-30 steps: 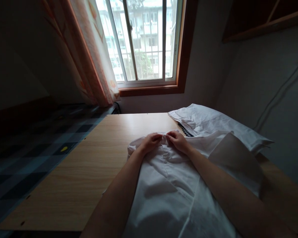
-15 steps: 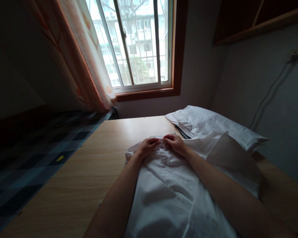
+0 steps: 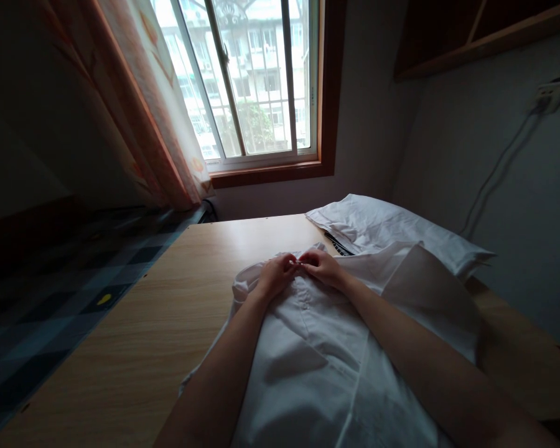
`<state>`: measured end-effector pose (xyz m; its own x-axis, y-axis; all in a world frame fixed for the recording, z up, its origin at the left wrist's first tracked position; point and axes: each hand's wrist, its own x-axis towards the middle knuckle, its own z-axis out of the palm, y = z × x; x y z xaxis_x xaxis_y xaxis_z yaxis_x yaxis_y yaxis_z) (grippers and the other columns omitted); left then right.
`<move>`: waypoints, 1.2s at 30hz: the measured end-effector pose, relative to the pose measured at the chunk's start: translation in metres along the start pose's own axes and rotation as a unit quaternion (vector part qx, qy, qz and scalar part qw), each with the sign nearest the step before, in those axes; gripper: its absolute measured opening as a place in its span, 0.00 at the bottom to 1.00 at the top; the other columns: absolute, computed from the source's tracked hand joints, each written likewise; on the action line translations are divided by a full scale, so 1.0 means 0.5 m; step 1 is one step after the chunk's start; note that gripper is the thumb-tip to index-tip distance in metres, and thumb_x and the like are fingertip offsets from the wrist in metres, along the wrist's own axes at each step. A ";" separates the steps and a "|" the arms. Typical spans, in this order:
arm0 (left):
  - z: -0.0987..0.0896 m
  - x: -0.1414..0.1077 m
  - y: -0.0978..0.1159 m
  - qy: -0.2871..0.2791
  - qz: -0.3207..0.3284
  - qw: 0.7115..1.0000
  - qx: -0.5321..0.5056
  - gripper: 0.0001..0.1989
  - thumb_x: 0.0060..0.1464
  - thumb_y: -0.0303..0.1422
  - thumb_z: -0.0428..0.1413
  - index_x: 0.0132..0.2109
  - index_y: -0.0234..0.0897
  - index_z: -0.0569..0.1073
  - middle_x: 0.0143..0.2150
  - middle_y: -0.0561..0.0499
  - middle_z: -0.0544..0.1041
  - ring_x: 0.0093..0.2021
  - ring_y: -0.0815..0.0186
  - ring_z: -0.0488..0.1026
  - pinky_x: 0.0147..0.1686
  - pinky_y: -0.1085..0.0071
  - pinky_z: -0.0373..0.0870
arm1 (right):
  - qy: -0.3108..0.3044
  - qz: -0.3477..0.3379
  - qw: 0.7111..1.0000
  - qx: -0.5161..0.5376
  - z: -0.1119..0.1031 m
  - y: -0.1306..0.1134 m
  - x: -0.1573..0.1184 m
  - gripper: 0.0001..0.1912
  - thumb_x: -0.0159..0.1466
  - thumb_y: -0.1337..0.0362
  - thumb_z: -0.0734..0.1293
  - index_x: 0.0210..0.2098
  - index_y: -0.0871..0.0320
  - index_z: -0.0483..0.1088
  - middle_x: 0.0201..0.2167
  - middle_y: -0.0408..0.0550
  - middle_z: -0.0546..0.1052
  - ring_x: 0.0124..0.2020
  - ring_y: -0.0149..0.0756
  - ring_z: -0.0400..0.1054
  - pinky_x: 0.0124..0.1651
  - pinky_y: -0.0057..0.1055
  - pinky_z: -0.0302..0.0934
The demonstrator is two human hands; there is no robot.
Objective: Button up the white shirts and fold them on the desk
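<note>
A white button-front shirt (image 3: 303,367) lies spread over the table, with its collar end away from me and its placket running down the middle. My left hand (image 3: 277,274) is closed, its fingertips pinching the cloth near the top of the placket. Right beside it, my right hand (image 3: 325,267) also pinches the fabric there, thumb against fingers. The two sets of fingertips almost meet. Whether a button sits between them is too small to make out. One sleeve or panel of the shirt spreads out to the right, past my right forearm.
The wooden table (image 3: 168,311) carries another folded white cloth item (image 3: 396,227) at its back right, with a dark, keyboard-like object (image 3: 338,244) partly under it. A checkered bed cover (image 3: 65,311) lies to the left. Ahead are a window (image 3: 256,93) and a curtain (image 3: 140,106).
Both hands stay at the top of the placket, their fingertips shifting slightly and the left fingers curling more. The whole view has moved a little.
</note>
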<state>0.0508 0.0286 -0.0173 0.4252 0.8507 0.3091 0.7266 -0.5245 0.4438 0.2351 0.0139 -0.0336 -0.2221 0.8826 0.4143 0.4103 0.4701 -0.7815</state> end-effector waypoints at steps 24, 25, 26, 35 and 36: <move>-0.013 -0.002 0.012 0.055 0.004 0.981 0.185 0.13 0.65 0.36 0.48 0.40 0.39 0.77 0.38 0.46 0.81 0.37 0.60 0.76 0.39 0.67 0.63 | 0.053 0.068 0.995 -0.058 0.013 0.004 0.002 0.10 0.57 0.61 0.66 0.22 0.57 0.65 0.21 0.40 0.68 0.25 0.31 0.61 0.30 0.28 0.53; -0.015 -0.001 0.008 0.064 0.000 0.982 0.180 0.13 0.65 0.37 0.48 0.40 0.39 0.77 0.38 0.45 0.81 0.38 0.60 0.76 0.39 0.67 0.63 | 0.063 0.054 0.995 -0.046 0.012 0.007 0.000 0.09 0.58 0.62 0.65 0.23 0.57 0.65 0.22 0.41 0.68 0.26 0.31 0.61 0.31 0.28 0.54; -0.016 0.000 0.004 0.074 0.000 0.982 0.177 0.13 0.65 0.37 0.48 0.40 0.39 0.76 0.39 0.46 0.81 0.39 0.59 0.75 0.40 0.67 0.63 | 0.074 0.044 0.996 -0.035 0.012 0.010 -0.001 0.08 0.59 0.62 0.63 0.24 0.56 0.64 0.23 0.41 0.68 0.27 0.32 0.61 0.32 0.29 0.55; -0.021 0.008 -0.016 0.150 0.025 0.968 0.199 0.13 0.66 0.35 0.46 0.42 0.40 0.75 0.39 0.45 0.79 0.43 0.57 0.71 0.47 0.62 0.59 | 0.175 0.019 0.978 -0.112 0.016 0.031 0.000 0.04 0.65 0.65 0.57 0.38 0.55 0.62 0.38 0.52 0.72 0.41 0.41 0.67 0.47 0.36 0.61; -0.020 0.011 -0.016 0.142 0.026 0.968 0.205 0.13 0.66 0.35 0.46 0.42 0.40 0.75 0.38 0.45 0.79 0.43 0.56 0.71 0.47 0.62 0.60 | 0.178 0.022 0.974 -0.140 0.017 0.030 0.000 0.05 0.66 0.65 0.56 0.40 0.56 0.62 0.40 0.54 0.72 0.43 0.43 0.67 0.47 0.37 0.61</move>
<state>0.0420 0.0372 -0.0106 0.3440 0.7480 0.5675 0.8861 -0.4586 0.0673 0.2336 0.0209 -0.0493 0.1018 0.8236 0.5580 0.6493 0.3700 -0.6645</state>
